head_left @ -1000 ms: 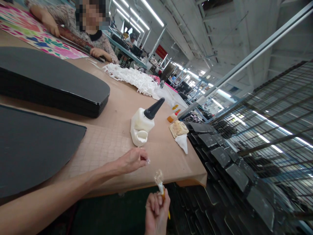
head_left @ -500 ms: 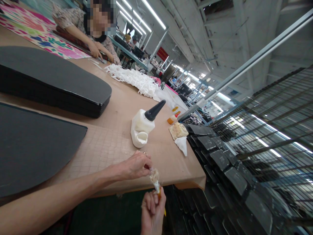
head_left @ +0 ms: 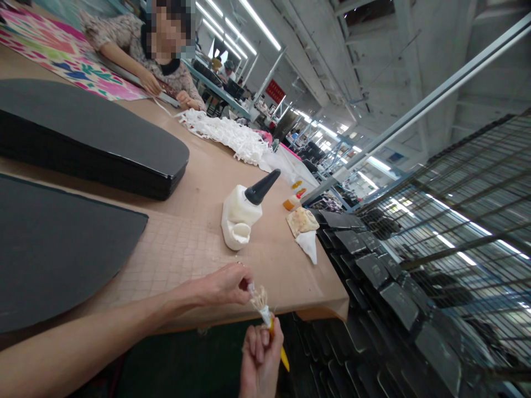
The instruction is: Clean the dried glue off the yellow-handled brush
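Note:
My right hand [head_left: 261,351] is closed round the yellow handle of a brush [head_left: 260,303], just past the table's front edge. The brush points up and left, with pale, splayed bristles and a whitish wrap below them. My left hand [head_left: 232,283] pinches at the bristle tips, where a small whitish bit shows between finger and thumb. I cannot tell whether that bit is part of the brush. Beyond my left hand stands a white plastic bottle [head_left: 240,213] with a long black nozzle and a stubby side opening.
Black panels [head_left: 62,243] lie at left on the brown-covered table [head_left: 194,221]. Further back are a white lacy heap [head_left: 228,135], a small orange bottle [head_left: 293,201] and a stained pad [head_left: 302,222]. Black pieces [head_left: 398,309] are stacked at right. A co-worker [head_left: 136,61] handles a white strip.
My left hand has shifted slightly left and down, and the bristles lean further left. More of the yellow handle shows below my right hand. The co-worker's hands have moved apart.

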`<state>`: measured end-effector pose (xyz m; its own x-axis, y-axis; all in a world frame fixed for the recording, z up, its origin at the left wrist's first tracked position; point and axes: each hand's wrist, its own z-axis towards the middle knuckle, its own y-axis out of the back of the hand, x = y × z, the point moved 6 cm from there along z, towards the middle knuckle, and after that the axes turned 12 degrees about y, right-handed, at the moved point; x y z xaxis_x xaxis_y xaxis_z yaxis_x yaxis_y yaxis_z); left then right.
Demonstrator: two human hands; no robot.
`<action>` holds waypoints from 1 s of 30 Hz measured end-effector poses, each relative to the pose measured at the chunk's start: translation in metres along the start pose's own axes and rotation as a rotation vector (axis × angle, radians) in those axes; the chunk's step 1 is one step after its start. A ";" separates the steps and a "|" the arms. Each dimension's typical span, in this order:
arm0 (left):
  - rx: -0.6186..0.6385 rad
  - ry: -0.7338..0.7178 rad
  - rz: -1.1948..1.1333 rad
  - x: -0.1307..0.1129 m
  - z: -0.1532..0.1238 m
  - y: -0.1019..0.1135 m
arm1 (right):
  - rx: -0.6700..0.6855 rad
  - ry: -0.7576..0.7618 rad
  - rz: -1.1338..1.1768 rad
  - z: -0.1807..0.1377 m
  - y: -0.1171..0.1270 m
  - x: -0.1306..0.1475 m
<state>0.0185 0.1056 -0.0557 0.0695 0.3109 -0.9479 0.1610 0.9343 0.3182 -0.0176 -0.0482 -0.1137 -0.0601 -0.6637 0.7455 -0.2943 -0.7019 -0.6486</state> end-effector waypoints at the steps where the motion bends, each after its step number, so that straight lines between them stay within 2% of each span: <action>1: 0.008 0.023 -0.039 0.002 0.000 0.000 | -0.002 -0.001 0.014 0.000 0.000 -0.001; 6: 0.120 0.103 -0.287 0.005 -0.005 -0.015 | -0.040 -0.008 0.029 -0.005 -0.005 -0.004; 9: 0.175 0.150 -0.482 0.005 -0.008 -0.017 | -0.013 -0.014 0.012 0.000 -0.002 -0.004; 14: 0.070 0.153 -0.687 -0.001 -0.006 0.014 | 0.017 0.090 -0.039 0.014 0.021 0.009; 18: -0.007 0.247 -0.794 0.004 -0.006 0.023 | 0.004 0.052 0.047 0.011 0.018 0.009; 23: -0.022 0.296 -0.694 0.005 -0.012 0.011 | -0.031 -0.081 0.218 0.003 0.002 0.001; 27: 0.000 0.175 -0.579 -0.008 -0.013 0.008 | -0.021 -0.100 0.243 0.002 -0.001 0.000; 30: 0.045 0.084 -0.519 -0.018 -0.015 0.007 | 0.007 -0.071 0.159 0.005 0.005 -0.001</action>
<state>0.0038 0.1096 -0.0365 -0.1097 -0.1759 -0.9783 0.1959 0.9611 -0.1948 -0.0144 -0.0518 -0.1184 -0.0374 -0.7828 0.6212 -0.2796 -0.5886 -0.7586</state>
